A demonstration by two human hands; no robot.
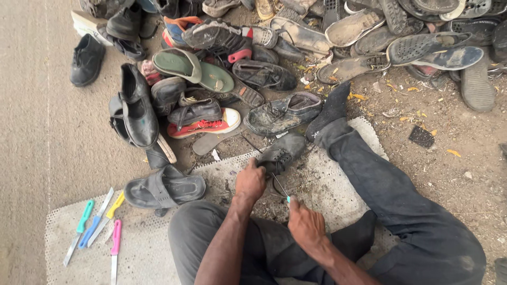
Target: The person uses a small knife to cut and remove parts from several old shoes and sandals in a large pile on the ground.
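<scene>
Two hands work on one dusty dark shoe lying on the pale mat between the person's legs. The left hand clamps the shoe's near end, fingers curled shut over its edge. The right hand is closed around a thin knife, its blade slanting up to touch the shoe just beside the left fingers. This looks like a cutting step, sole or stitching; the next stroke calls for a steady pull kept clear of the holding fingers. Four spare knives lie well apart at the left, a black sandal between, with a shoe pile beyond.
</scene>
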